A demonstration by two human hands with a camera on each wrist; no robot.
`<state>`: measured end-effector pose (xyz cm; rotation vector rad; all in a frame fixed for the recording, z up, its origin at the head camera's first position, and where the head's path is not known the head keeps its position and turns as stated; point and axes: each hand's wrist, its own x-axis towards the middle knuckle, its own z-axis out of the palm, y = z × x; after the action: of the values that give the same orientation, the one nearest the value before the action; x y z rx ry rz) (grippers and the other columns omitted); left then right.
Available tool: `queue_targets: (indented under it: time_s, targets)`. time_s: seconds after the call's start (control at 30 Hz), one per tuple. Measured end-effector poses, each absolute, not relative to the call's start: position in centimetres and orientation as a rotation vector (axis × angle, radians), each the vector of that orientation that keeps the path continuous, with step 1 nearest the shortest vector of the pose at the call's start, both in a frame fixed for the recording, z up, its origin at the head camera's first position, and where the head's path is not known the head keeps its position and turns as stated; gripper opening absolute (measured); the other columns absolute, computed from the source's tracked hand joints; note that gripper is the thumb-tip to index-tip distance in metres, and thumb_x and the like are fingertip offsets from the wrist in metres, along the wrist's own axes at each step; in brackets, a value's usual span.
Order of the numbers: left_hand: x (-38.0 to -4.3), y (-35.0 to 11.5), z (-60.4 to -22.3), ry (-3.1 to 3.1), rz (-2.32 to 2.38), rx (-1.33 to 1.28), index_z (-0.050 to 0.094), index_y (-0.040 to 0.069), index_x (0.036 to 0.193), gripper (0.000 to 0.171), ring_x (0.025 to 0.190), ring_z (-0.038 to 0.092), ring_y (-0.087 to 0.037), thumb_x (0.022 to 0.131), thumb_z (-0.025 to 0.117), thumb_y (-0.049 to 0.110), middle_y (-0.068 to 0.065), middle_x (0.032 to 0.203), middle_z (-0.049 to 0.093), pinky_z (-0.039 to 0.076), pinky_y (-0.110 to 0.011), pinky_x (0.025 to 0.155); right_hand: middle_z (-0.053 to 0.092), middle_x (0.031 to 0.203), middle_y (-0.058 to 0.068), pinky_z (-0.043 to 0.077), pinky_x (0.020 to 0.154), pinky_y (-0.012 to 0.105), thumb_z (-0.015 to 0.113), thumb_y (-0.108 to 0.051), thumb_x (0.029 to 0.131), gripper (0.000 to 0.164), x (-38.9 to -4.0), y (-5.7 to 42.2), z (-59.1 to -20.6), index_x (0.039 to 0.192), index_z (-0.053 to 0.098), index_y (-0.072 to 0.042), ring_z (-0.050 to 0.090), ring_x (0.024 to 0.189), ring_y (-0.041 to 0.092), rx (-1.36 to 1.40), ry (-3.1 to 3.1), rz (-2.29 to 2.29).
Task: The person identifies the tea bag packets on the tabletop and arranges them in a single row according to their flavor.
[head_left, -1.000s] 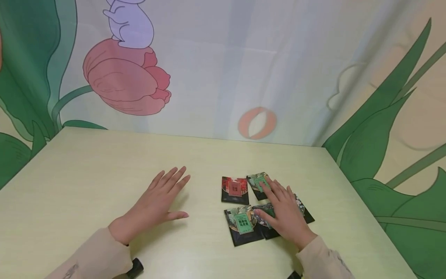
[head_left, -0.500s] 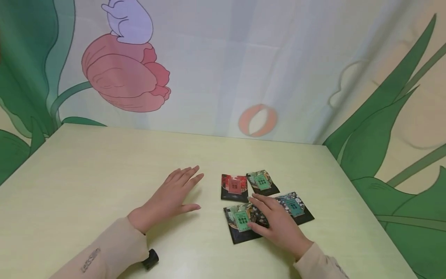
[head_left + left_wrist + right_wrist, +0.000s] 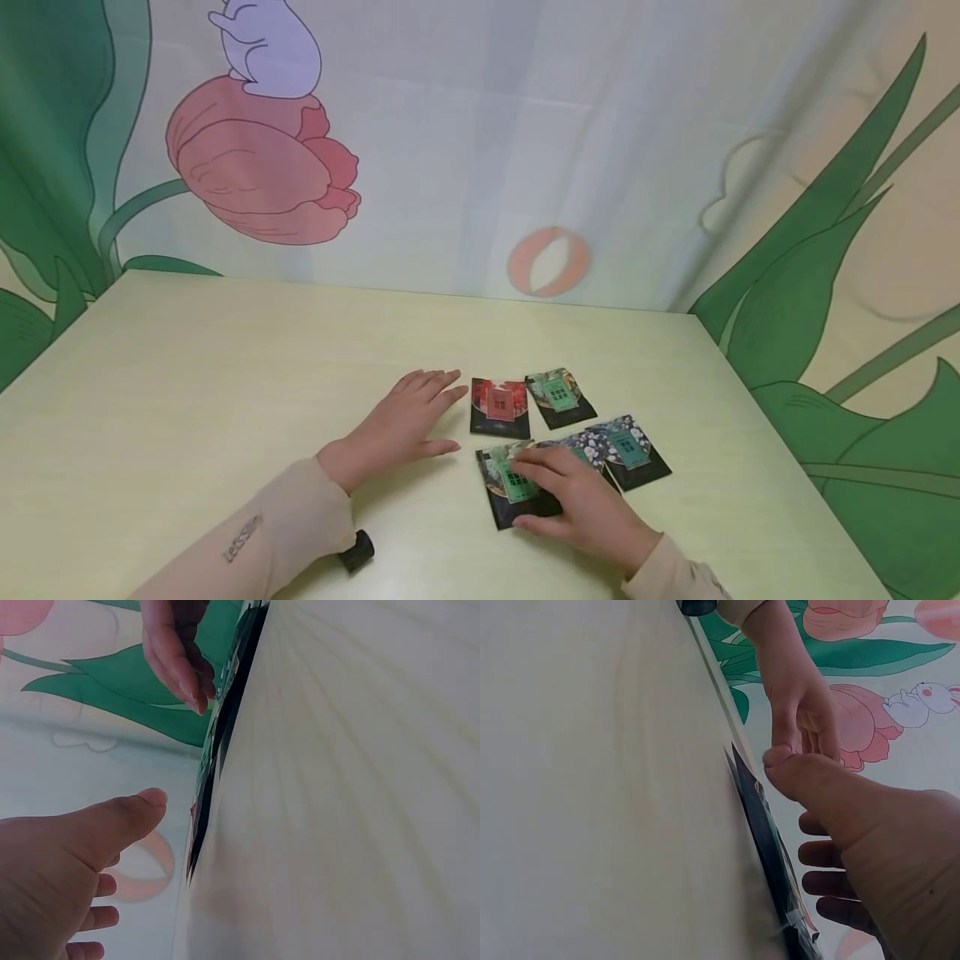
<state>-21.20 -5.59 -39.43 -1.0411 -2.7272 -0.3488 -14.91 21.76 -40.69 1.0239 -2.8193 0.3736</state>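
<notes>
Several flat tea sachets lie on the table in the head view. A red sachet [image 3: 499, 406] and a green-labelled sachet [image 3: 561, 398] are side by side at the back. In front lie another green-labelled sachet [image 3: 492, 492] and two flowered, blue-labelled ones, the outer blue sachet [image 3: 630, 452] at the right. My right hand [image 3: 573, 504] hovers over the front green sachet, thumb and fingers spread apart and gripping nothing. It partly covers that sachet and the inner blue one. Left of the red sachet is my left hand [image 3: 397, 429], its fingers extended and its thumb apart, with nothing in its grasp.
The pale table [image 3: 262, 358] reaches back to a curtain [image 3: 420, 150] printed with a tulip, a rabbit and leaves. A black band [image 3: 357, 551] shows under the left cuff.
My left hand has moved right, towards the red sachet. My right hand has shifted left and nearer across the sachets, uncovering the back green one and the outer blue one.
</notes>
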Motion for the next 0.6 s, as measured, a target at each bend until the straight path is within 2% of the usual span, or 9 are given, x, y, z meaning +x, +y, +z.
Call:
queue_targets:
  time_s: [0.3,0.47,0.6]
  targets:
    - [-21.9,-3.4,-39.4,-2.747,-0.309,-1.084,0.054,0.006,0.134,0.063,0.129,0.048,-0.030,0.085,0.070,0.042,-0.012,0.140,0.052,0.036,-0.045,0.111,0.057,0.132,-0.006,0.048,0.101,0.039,0.063,-0.059,0.083,0.058,-14.8,21.6,-40.7,0.128,0.062,-0.022,0.052,0.122,0.014,1.040,-2.905,0.347]
    - [-22.4,-2.4,-39.5,-2.779,-0.345,-1.084,0.056,0.008,0.133,0.059,0.128,0.049,-0.029,0.085,0.071,0.040,-0.009,0.140,0.053,0.038,-0.045,0.110,0.057,0.132,-0.007,0.048,0.101,0.039,0.056,-0.064,0.084,0.060,-14.9,21.7,-40.9,0.128,0.062,-0.023,0.052,0.122,0.014,1.032,-2.917,0.330]
    - [-22.8,-1.8,-39.5,-2.761,-0.331,-1.105,0.056,0.009,0.133,0.059,0.126,0.051,-0.028,0.084,0.072,0.039,-0.010,0.137,0.055,0.040,-0.044,0.109,0.057,0.130,-0.008,0.047,0.102,0.038,0.057,-0.062,0.085,0.058,-15.0,21.8,-41.1,0.128,0.062,-0.023,0.052,0.121,0.013,1.059,-2.871,0.329]
